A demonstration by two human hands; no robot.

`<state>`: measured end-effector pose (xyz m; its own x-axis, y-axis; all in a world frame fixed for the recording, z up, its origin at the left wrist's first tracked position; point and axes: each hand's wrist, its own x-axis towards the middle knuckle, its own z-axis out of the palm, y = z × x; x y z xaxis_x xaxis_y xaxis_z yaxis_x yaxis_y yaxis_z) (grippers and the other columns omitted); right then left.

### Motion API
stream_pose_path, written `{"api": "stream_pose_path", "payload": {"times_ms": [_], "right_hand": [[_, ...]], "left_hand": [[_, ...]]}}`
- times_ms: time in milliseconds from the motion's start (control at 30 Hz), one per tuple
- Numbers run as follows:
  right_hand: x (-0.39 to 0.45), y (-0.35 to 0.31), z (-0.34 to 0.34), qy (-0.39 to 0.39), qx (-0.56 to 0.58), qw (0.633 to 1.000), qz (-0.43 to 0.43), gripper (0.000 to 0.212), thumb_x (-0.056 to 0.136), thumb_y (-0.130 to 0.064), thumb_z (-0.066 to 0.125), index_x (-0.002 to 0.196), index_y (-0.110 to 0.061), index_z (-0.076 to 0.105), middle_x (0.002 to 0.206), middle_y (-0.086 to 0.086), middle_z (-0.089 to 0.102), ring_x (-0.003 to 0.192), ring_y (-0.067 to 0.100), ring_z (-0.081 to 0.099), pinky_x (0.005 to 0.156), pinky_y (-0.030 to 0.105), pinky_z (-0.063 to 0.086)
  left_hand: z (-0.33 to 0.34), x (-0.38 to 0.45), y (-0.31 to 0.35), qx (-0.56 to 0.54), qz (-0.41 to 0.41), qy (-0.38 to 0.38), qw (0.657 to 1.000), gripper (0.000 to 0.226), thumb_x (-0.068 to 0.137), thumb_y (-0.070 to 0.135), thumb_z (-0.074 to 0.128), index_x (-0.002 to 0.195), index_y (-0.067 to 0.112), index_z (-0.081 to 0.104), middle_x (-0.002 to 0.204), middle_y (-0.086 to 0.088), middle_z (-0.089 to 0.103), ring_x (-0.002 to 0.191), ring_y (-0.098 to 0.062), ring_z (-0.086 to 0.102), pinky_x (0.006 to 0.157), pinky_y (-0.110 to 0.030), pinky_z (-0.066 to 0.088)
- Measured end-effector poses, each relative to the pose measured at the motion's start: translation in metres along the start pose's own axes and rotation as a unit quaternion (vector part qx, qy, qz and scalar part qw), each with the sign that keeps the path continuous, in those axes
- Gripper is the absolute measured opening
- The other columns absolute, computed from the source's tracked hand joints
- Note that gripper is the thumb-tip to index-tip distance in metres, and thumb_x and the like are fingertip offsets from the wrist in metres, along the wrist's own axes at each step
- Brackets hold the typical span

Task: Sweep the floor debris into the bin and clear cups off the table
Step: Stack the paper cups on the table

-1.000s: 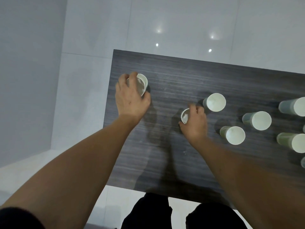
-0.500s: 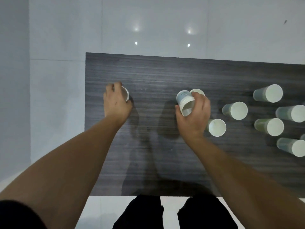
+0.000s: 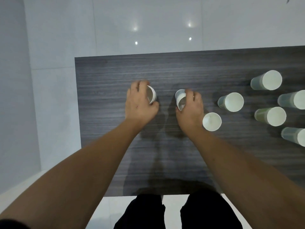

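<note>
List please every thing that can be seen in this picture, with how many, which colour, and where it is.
Table: one, dark grey wood grain, middle of the view, running off the right edge.
Floor: pale glossy tiles, beyond and beside the table, with light reflections.
Wall: pale grey, along the left edge.
Free cups: six, white inside with greenish sides, standing on the right part of the table; nearest, then, and two cut by the right edge and.
Held cups: two, white; one in the left hand, one in the right hand, which may be a nested pair.
Legs: two, in black trousers, bottom centre.
Left hand: one, closed on its cup.
Right hand: one, closed on its cup.
</note>
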<state>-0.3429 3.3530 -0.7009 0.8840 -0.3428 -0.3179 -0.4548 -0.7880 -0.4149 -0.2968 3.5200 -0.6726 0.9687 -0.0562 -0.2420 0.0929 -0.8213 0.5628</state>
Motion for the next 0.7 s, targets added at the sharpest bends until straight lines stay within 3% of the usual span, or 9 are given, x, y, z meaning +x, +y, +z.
{"api": "stream_pose_path", "payload": {"times_ms": [167,333,500,700], "right_hand": [[-0.037,0.018,-0.004,-0.111,-0.029,0.993,0.000,0.069,0.073,-0.019,0.081,0.133,-0.017,0.046,0.126,0.013,0.049,0.111,0.035,0.053,0.088,0.040,0.047],[-0.097,0.062,-0.013,-0.150,-0.015,0.987,0.064,0.069,0.073,-0.020,0.078,0.135,-0.016,0.047,0.128,0.012,0.047,0.113,0.035,0.052,0.090,0.039,0.048],[-0.120,0.104,-0.027,-0.132,0.002,0.981,0.140,0.066,0.069,-0.017,0.074,0.130,-0.019,0.047,0.122,0.011,0.050,0.109,0.035,0.054,0.089,0.042,0.050],[-0.114,0.154,-0.056,-0.020,0.065,0.980,0.189,0.071,0.069,-0.018,0.076,0.134,-0.019,0.048,0.122,0.011,0.051,0.103,0.034,0.055,0.082,0.036,0.047]], "left_hand": [[0.014,-0.015,0.028,0.018,0.007,-0.007,1.000,0.061,0.069,0.017,0.072,0.126,0.011,0.053,0.126,-0.012,0.051,0.107,-0.031,0.051,0.083,-0.037,0.045],[0.036,-0.038,0.081,-0.012,0.076,-0.060,0.995,0.060,0.068,0.017,0.073,0.124,0.008,0.056,0.121,-0.013,0.053,0.099,-0.032,0.054,0.080,-0.038,0.045],[0.066,-0.067,0.123,-0.047,0.159,-0.118,0.979,0.060,0.066,0.019,0.073,0.122,0.003,0.058,0.119,-0.014,0.055,0.101,-0.033,0.057,0.084,-0.040,0.049],[0.111,-0.081,0.133,0.043,0.186,-0.175,0.966,0.063,0.071,0.018,0.077,0.129,0.010,0.055,0.129,-0.011,0.053,0.110,-0.033,0.056,0.089,-0.039,0.047]]}}
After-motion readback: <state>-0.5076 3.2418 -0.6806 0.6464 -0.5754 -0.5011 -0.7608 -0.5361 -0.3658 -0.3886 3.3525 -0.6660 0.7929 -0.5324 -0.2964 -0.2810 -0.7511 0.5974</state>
